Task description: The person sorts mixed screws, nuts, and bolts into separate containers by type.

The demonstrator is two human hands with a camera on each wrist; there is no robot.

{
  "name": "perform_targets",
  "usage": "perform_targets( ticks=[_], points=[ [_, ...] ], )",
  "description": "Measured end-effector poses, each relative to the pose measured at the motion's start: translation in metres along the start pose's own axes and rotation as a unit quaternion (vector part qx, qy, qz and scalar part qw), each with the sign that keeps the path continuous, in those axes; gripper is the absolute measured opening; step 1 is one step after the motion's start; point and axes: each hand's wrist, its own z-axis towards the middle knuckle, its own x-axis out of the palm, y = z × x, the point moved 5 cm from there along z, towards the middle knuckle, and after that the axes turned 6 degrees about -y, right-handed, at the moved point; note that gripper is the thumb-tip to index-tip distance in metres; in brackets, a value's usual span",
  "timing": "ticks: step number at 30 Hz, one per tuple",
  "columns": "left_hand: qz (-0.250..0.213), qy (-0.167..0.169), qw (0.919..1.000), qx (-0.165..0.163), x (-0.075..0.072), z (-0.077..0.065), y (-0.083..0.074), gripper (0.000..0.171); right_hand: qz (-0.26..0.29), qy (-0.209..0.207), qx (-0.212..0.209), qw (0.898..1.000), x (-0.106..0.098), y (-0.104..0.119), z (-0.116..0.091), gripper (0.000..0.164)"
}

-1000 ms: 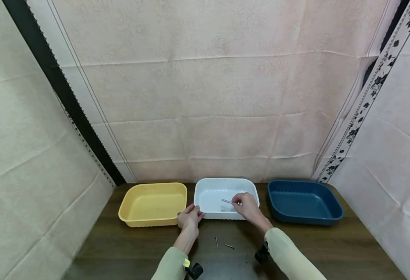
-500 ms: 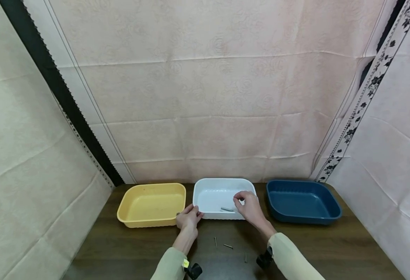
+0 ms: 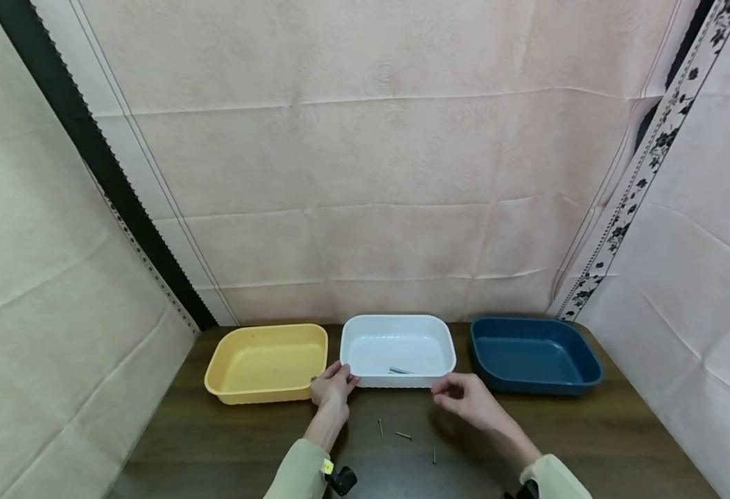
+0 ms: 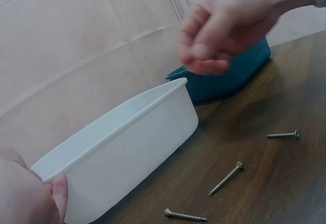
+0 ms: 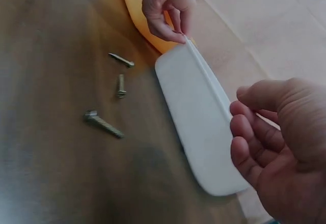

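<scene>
While the left hand [image 3: 331, 389] pinches the rim of the white tray [image 3: 396, 382] at its lower-left corner in the head view, the right hand [image 3: 472, 402] is near the lower-right corner, its fingers loosely curled with nothing visible between them. Three loose screws [image 4: 225, 179] lie apart on the tabletop [image 3: 246, 450], at the lower centre of the head view; further screws [image 3: 401, 371] lie inside the white tray.

Handling: the loose screws appear to be rigid metal, light and not fragile. Threads should give good friction; the smooth tabletop may let a screw roll. Recommended hold: thumb and index finger across the shank just below the head, clear of the pointed tip. The white tray is probably stiff, light plastic that could slide when knocked; brace it at the rim.

View differences: only the head view shows the tray floor and its contents. Both wrist views resolve heads and threads, mere slivers from above. The left wrist view shows a gap between the right fingers and the tray corner, with the blue tray [image 4: 229, 76] behind. The right wrist view shows the yellow tray [image 5: 140, 18] at upper centre, absent from the left wrist view.
</scene>
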Motion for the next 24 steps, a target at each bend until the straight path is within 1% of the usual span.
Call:
perform_targets(
  ticks=[2,5,9,14,17,20,24],
  points=[
    [0.003,0.001,1.0,-0.002,0.0,0.0,0.0,0.032,0.012,0.012,0.006,1.0,0.001,-0.002,-0.011,0.009],
    [0.007,0.001,1.0,-0.003,0.0,0.0,-0.001,0.032,0.025,0.02,0.02,0.999,0.002,-0.003,-0.027,0.013],
    [0.01,0.004,0.9999,-0.005,0.001,0.001,0.0,0.032,0.044,0.017,0.061,0.997,0.003,-0.005,-0.046,0.016],
    [0.011,0.003,0.9999,-0.008,0.0,0.001,0.0,0.031,0.046,0.021,0.11,0.993,0.004,-0.011,-0.068,0.016],
    [0.008,0.005,0.9999,-0.008,0.001,0.002,0.001,0.031,0.048,0.03,0.133,0.99,0.006,-0.014,-0.078,0.016],
    [0.007,0.007,0.9999,-0.008,0.001,0.002,0.001,0.031,0.062,0.044,0.153,0.985,0.009,-0.017,-0.086,0.015],
    [0.003,0.006,0.9999,-0.01,0.0,0.001,-0.001,0.032,0.083,0.075,0.155,0.982,0.012,-0.023,-0.095,0.013]
  ],
)
